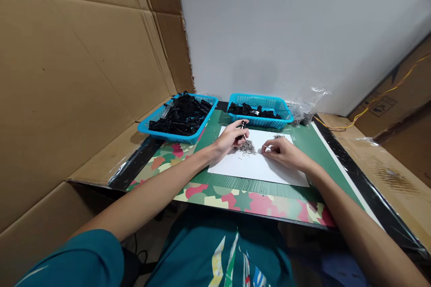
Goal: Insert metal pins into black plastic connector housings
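My left hand [230, 139] is closed around a small black plastic part [243, 126], holding it upright above the left side of a white sheet [229, 168]. Just beside those fingers lies a pile of tiny silvery metal pieces [248, 147], too small to tell whether they are screws or pins. To the right of the pile, my right hand [283, 151] is low over the sheet with thumb and fingers pinched together. A thin light sliver shows at its fingertips, but its kind is unclear. Behind that hand is a smaller heap of metal pieces [279, 136].
A blue basket [191, 139] heaped with black parts stands at the left. Another blue basket [259, 122] with fewer black parts sits at the back. Clear plastic bags [305, 112] are beside it. Cardboard walls [84, 54] flank the table, and a yellow cable [362, 116] hangs at the right.
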Tool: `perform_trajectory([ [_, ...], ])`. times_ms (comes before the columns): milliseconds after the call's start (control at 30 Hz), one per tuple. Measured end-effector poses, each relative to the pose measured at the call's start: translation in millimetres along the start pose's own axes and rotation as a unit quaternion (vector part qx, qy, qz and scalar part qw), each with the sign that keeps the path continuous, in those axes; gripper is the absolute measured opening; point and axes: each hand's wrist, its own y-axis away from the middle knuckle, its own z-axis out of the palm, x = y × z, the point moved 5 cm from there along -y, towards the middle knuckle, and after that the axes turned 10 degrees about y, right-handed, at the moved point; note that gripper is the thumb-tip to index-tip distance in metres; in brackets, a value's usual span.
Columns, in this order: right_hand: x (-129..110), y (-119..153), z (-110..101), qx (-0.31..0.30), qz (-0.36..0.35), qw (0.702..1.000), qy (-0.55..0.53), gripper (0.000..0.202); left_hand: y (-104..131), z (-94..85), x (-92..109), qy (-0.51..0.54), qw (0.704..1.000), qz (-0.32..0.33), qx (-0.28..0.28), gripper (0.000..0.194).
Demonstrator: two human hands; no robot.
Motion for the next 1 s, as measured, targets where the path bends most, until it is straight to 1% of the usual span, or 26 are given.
perform_trajectory([
  [33,0,0,0,-0.002,-0.001,1.000,0.002,0.022,0,0.9,0,-0.006,1.000,0.009,-0.005,0.038],
  [100,-1,1,0,-0.011,-0.004,1.000,0.009,0.022,0,2.5,0,-0.033,0.999,0.019,-0.025,0.030],
  [167,-3,2,-1,-0.023,-0.003,1.000,0.018,0.023,0,3.6,-1,-0.077,0.996,0.019,-0.049,0.023],
  [200,-4,3,-2,-0.028,-0.001,0.999,0.023,0.023,1,3.8,-2,-0.099,0.993,0.019,-0.060,0.022],
  [267,-6,5,-4,-0.033,0.003,0.999,0.027,0.026,1,4.1,-3,-0.127,0.988,0.021,-0.080,0.028],
  [367,-8,6,-6,-0.038,0.007,0.999,0.014,0.032,0,3.9,-5,-0.147,0.984,0.031,-0.100,0.043],
  [433,-7,6,-8,-0.025,0.010,1.000,0.004,0.034,-2,1.8,-6,-0.153,0.982,0.047,-0.096,0.048],
  [533,-5,6,-7,-0.007,0.005,1.000,0.001,0.029,-7,-4.2,-7,-0.141,0.985,0.074,-0.064,0.049],
  [600,-5,5,-5,-0.014,-0.007,1.000,0.001,0.026,-10,-7.4,-9,-0.125,0.988,0.079,-0.049,0.054],
  [700,-5,6,-4,-0.026,-0.023,0.999,0.009,0.021,-13,-8.9,-13,-0.104,0.991,0.070,-0.047,0.060],
  [833,-5,6,-4,-0.043,-0.023,0.998,0.045,0.022,-11,-9.3,-14,-0.074,0.995,0.057,-0.037,0.048],
  [900,-3,7,-4,-0.048,-0.012,0.997,0.061,0.023,-8,-8.2,-12,-0.075,0.995,0.061,-0.037,0.058],
  [933,-2,7,-4,-0.048,-0.006,0.997,0.061,0.023,-6,-7.0,-10,-0.083,0.993,0.067,-0.041,0.059],
  [967,-2,8,-4,-0.046,-0.001,0.998,0.050,0.024,-4,-5.5,-8,-0.093,0.992,0.076,-0.047,0.055],
  [1000,-2,8,-4,-0.039,0.000,0.999,0.030,0.026,-2,-3.5,-5,-0.108,0.989,0.084,-0.054,0.046],
])
